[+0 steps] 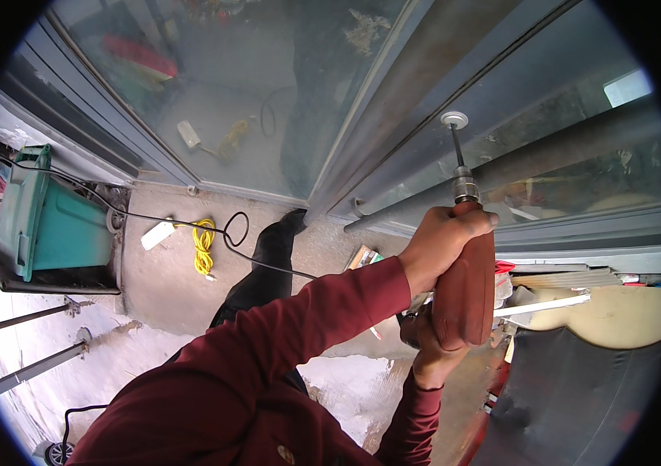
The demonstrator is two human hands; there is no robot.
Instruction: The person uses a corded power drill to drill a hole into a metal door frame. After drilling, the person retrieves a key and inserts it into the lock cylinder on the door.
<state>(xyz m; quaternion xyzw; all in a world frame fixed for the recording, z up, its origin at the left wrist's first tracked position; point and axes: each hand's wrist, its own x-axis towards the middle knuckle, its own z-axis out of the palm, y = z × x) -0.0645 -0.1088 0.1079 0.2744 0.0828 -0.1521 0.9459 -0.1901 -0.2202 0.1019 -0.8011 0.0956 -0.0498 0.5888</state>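
A reddish-brown power drill (464, 299) points up and away from me at a metal-framed glass door. Its metal chuck (465, 185) holds a long thin shaft (457, 147), whose far end meets a round pale disc (454, 119) on the grey door frame (416, 144). Whether the disc belongs to the shaft or to the frame, I cannot tell. My left hand (443, 242) wraps round the drill's front body just behind the chuck. Lower down, my right hand (433, 349) grips the handle end, its fingers partly hidden by the drill body.
A black power cord (268, 266) runs across the floor towards me. Bundled yellow cable (204, 247) lies beside a white power strip (158, 234). At the left stands a green bin (66, 221). A grey pipe-like bar (517, 171) crosses the door; a dark padded seat (579, 396) sits lower right.
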